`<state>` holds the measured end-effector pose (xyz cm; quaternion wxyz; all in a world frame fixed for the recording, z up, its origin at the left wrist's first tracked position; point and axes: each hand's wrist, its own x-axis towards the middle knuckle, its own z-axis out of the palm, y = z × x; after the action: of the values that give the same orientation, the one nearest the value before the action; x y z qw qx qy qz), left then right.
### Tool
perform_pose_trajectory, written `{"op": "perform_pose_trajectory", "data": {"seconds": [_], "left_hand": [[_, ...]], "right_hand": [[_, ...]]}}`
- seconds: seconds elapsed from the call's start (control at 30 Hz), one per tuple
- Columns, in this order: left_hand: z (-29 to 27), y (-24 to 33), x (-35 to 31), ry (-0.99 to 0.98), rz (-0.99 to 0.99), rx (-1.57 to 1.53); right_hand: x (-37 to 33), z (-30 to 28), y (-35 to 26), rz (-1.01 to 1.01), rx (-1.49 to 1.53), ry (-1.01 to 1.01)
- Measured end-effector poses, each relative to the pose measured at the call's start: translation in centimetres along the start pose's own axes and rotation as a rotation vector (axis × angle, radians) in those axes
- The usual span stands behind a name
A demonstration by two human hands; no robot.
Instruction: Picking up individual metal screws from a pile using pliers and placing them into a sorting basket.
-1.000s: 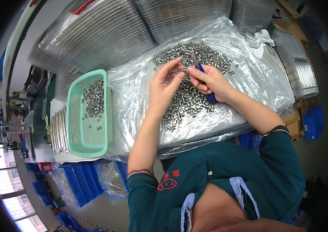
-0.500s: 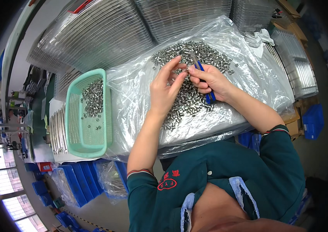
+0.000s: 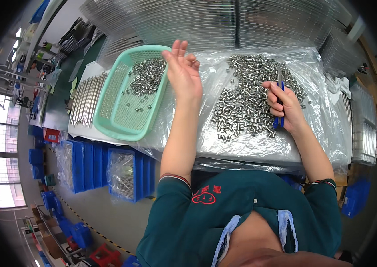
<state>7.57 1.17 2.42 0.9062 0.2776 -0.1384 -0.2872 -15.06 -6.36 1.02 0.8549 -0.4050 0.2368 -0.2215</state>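
Note:
My left hand point(image 3: 185, 73) hangs in the air by the right rim of a green plastic basket point(image 3: 101, 118), fingers apart and nothing visible in them. Inside the basket lies a heap of small shiny metal rings or sleeves point(image 3: 146, 79), with a few scattered loose. My right hand point(image 3: 286, 104) is closed around a pair of blue-handled pliers point(image 3: 280, 84), grey jaws pointing away from me. It hovers over the right part of a large pile of the same small metal sleeves point(image 3: 242, 107), spread on clear plastic sheeting. Whether a sleeve sits at its fingertips, I cannot tell.
Stacked clear plastic trays point(image 3: 188, 26) line the back of the table. Thin metal rods point(image 3: 87, 100) lie left of the basket. Blue bins point(image 3: 90, 167) stand below the front edge. A white cloth point(image 3: 340, 84) and more trays point(image 3: 364, 124) are at the right.
My hands, earlier together over the pile, have parted. The left went to the basket's rim, while the right stays over the pile with the pliers. The view has shifted.

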Motion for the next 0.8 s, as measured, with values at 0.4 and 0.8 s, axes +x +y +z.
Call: {"op": "perform_pose_trajectory", "data": {"seconds": [0.4,0.8], "left_hand": [[1.0,-4.0,-3.2,-0.699,0.362,1.308],[-1.5,-4.4,-2.4,-0.714,0.259,1.891]], "right_hand": [[0.2,-0.5,-0.2,-0.024,0.006,0.019],[-0.1,0.2,-0.3,0.008,-0.011,0.038]]}}
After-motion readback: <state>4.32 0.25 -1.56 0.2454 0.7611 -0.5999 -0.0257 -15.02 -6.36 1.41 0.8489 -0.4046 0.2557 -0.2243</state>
